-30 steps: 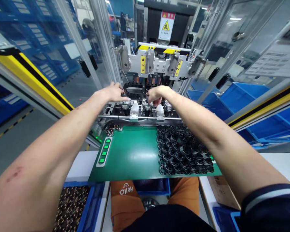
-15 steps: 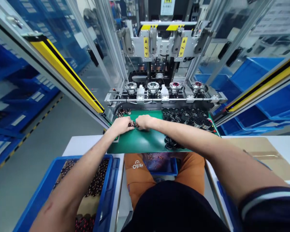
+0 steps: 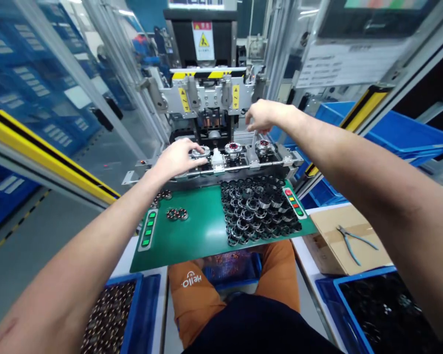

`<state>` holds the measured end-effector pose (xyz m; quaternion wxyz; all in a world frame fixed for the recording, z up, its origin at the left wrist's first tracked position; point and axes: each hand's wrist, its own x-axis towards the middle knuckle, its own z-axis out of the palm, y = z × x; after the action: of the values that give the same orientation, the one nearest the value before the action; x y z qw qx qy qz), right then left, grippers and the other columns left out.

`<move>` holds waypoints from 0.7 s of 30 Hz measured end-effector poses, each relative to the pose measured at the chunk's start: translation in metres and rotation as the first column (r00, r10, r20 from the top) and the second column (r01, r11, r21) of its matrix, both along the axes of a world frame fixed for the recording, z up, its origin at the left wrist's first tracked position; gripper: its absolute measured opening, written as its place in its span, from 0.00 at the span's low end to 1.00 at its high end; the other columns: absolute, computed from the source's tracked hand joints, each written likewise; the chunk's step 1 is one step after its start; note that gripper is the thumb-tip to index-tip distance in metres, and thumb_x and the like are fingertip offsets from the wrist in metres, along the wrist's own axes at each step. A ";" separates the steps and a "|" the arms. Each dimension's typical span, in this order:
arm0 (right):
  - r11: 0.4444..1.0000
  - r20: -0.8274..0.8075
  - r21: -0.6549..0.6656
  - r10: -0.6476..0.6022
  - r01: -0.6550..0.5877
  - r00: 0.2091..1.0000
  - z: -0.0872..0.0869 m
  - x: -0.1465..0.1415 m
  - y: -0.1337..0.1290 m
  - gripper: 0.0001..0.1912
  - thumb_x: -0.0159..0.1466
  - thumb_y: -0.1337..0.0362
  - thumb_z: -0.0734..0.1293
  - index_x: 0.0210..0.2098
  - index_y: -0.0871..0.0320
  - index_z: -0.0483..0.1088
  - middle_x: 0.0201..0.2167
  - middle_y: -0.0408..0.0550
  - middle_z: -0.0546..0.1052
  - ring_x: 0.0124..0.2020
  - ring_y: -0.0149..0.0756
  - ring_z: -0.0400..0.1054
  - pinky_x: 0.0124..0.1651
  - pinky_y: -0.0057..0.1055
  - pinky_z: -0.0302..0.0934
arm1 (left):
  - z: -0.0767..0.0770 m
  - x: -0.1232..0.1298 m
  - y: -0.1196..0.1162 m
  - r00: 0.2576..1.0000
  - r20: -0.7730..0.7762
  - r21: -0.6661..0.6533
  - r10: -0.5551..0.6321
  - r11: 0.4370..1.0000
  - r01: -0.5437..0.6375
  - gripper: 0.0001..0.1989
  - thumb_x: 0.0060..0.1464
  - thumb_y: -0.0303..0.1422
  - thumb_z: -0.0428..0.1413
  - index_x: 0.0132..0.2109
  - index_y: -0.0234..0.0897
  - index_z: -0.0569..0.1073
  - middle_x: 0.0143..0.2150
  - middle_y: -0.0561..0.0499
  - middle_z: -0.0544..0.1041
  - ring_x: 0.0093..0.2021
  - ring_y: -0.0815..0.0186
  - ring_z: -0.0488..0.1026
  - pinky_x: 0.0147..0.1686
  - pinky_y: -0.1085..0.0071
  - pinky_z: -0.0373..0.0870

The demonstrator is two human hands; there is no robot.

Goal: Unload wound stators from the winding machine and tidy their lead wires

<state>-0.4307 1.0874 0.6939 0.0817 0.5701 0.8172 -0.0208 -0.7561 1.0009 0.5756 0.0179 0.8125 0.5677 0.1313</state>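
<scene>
My left hand (image 3: 182,156) reaches to a round metal fixture (image 3: 201,151) on the machine's rail, its thumb and fingers spread around the fixture's top. My right hand (image 3: 260,117) hangs above the right part of the rail, fingers curled downward; whatever may be between them cannot be made out. Below it, two fixtures, one in the middle (image 3: 234,148) and one at the right (image 3: 264,146), carry parts with red tops. Two copper-coloured rings (image 3: 177,214) lie on the green mat (image 3: 195,236). Many black rings (image 3: 258,206) cover the mat's right part.
More copper-coloured parts (image 3: 161,196) lie at the mat's left rear. Button panels flank the mat, green at left (image 3: 147,229), mixed colours at right (image 3: 294,202). Pliers (image 3: 349,241) rest on a cardboard box (image 3: 328,231). Blue bins with parts stand at both sides.
Both hands have left the mat and moved up to the machine, the right one higher. Two copper-coloured rings now show on the mat. The camera view has shifted.
</scene>
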 end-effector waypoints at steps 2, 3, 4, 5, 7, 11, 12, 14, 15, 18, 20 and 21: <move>0.995 0.049 -0.079 -0.061 0.065 0.997 -0.013 0.029 0.003 0.25 0.75 0.61 0.75 0.67 0.70 0.76 0.44 0.56 0.87 0.42 0.39 0.85 0.52 0.32 0.75 | 0.001 0.047 0.030 0.997 -0.066 0.055 0.042 0.998 -0.039 0.26 0.65 0.56 0.64 0.60 0.47 0.85 0.62 0.43 0.80 0.65 0.47 0.71 0.67 0.51 0.69; 0.989 0.057 -0.118 -0.086 0.093 0.995 -0.022 0.039 0.002 0.26 0.75 0.62 0.75 0.69 0.69 0.75 0.44 0.56 0.87 0.41 0.39 0.85 0.51 0.31 0.75 | -0.001 0.068 0.041 0.993 -0.105 0.057 0.056 0.997 -0.050 0.25 0.65 0.55 0.64 0.61 0.47 0.85 0.63 0.41 0.79 0.67 0.45 0.70 0.67 0.50 0.68; 0.983 0.055 -0.144 -0.107 0.114 0.993 -0.032 0.046 0.000 0.27 0.75 0.63 0.75 0.70 0.68 0.74 0.44 0.56 0.87 0.40 0.39 0.85 0.51 0.32 0.75 | -0.002 0.088 0.050 0.988 -0.137 0.054 0.066 0.997 -0.059 0.25 0.65 0.53 0.65 0.61 0.46 0.84 0.65 0.40 0.77 0.69 0.43 0.68 0.68 0.49 0.67; 0.978 0.048 -0.162 -0.123 0.129 0.991 -0.041 0.052 -0.002 0.28 0.75 0.64 0.75 0.71 0.68 0.73 0.43 0.56 0.87 0.39 0.40 0.85 0.50 0.32 0.76 | -0.004 0.104 0.057 0.984 -0.163 0.046 0.072 0.997 -0.065 0.25 0.65 0.52 0.65 0.61 0.45 0.84 0.66 0.39 0.76 0.70 0.42 0.67 0.69 0.48 0.66; 0.972 0.022 -0.189 -0.139 0.141 0.990 -0.057 0.058 -0.003 0.29 0.75 0.65 0.75 0.72 0.67 0.72 0.42 0.57 0.87 0.38 0.42 0.84 0.48 0.33 0.76 | -0.009 0.127 0.069 0.977 -0.196 0.029 0.081 0.997 -0.077 0.25 0.64 0.51 0.65 0.60 0.44 0.85 0.67 0.38 0.76 0.72 0.39 0.65 0.71 0.46 0.63; 0.949 -0.026 -0.279 -0.163 0.149 0.986 -0.077 0.060 0.009 0.26 0.74 0.67 0.74 0.70 0.65 0.74 0.40 0.55 0.87 0.36 0.41 0.84 0.46 0.34 0.76 | -0.018 0.141 0.091 0.960 -0.264 -0.030 0.093 0.994 -0.105 0.26 0.64 0.56 0.64 0.54 0.40 0.87 0.65 0.35 0.77 0.73 0.33 0.63 0.73 0.40 0.59; 0.936 -0.025 -0.314 -0.173 0.156 0.985 -0.080 0.058 0.014 0.24 0.74 0.68 0.74 0.68 0.66 0.75 0.40 0.54 0.87 0.35 0.40 0.83 0.46 0.33 0.76 | -0.021 0.141 0.097 0.955 -0.284 -0.053 0.089 0.993 -0.108 0.27 0.64 0.57 0.63 0.54 0.39 0.87 0.65 0.34 0.78 0.73 0.32 0.63 0.74 0.38 0.59; 0.904 0.001 -0.386 -0.197 0.182 0.980 -0.086 0.054 0.025 0.19 0.75 0.71 0.73 0.63 0.71 0.77 0.38 0.53 0.86 0.34 0.37 0.81 0.47 0.33 0.75 | -0.028 0.140 0.108 0.943 -0.324 -0.110 0.073 0.987 -0.114 0.30 0.65 0.59 0.61 0.54 0.37 0.87 0.65 0.32 0.77 0.73 0.31 0.64 0.75 0.35 0.57; 0.886 0.021 -0.419 -0.209 0.198 0.978 -0.089 0.052 0.029 0.16 0.75 0.71 0.72 0.60 0.73 0.79 0.36 0.53 0.86 0.33 0.36 0.81 0.47 0.32 0.74 | -0.032 0.140 0.113 0.938 -0.342 -0.145 0.063 0.982 -0.119 0.32 0.65 0.60 0.59 0.55 0.36 0.87 0.66 0.31 0.77 0.72 0.31 0.64 0.75 0.34 0.56; 0.839 0.078 -0.490 -0.229 0.237 0.970 -0.092 0.048 0.040 0.11 0.74 0.71 0.72 0.50 0.77 0.81 0.35 0.52 0.85 0.33 0.34 0.79 0.48 0.30 0.73 | -0.039 0.142 0.124 0.926 -0.376 -0.235 0.041 0.962 -0.139 0.40 0.64 0.66 0.56 0.60 0.36 0.85 0.70 0.28 0.74 0.73 0.27 0.64 0.75 0.28 0.53; 0.826 0.094 -0.508 -0.230 0.245 0.969 -0.085 0.048 0.044 0.11 0.73 0.69 0.74 0.48 0.76 0.81 0.36 0.51 0.85 0.34 0.33 0.79 0.49 0.30 0.73 | -0.034 0.143 0.130 0.923 -0.382 -0.253 0.040 0.956 -0.146 0.44 0.60 0.70 0.57 0.63 0.37 0.84 0.73 0.28 0.70 0.75 0.24 0.60 0.75 0.25 0.50; 0.828 0.095 -0.504 -0.229 0.245 0.969 -0.079 0.049 0.045 0.12 0.73 0.68 0.75 0.47 0.76 0.81 0.37 0.50 0.85 0.35 0.32 0.79 0.50 0.30 0.73 | -0.027 0.143 0.133 0.924 -0.381 -0.248 0.045 0.957 -0.149 0.47 0.59 0.71 0.57 0.64 0.36 0.83 0.75 0.28 0.68 0.77 0.22 0.57 0.76 0.24 0.47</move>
<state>-0.3817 1.1323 0.6153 0.2396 0.6249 0.7038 -0.2383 -0.6127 1.1339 0.5484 0.0151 0.7830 0.6132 -0.1033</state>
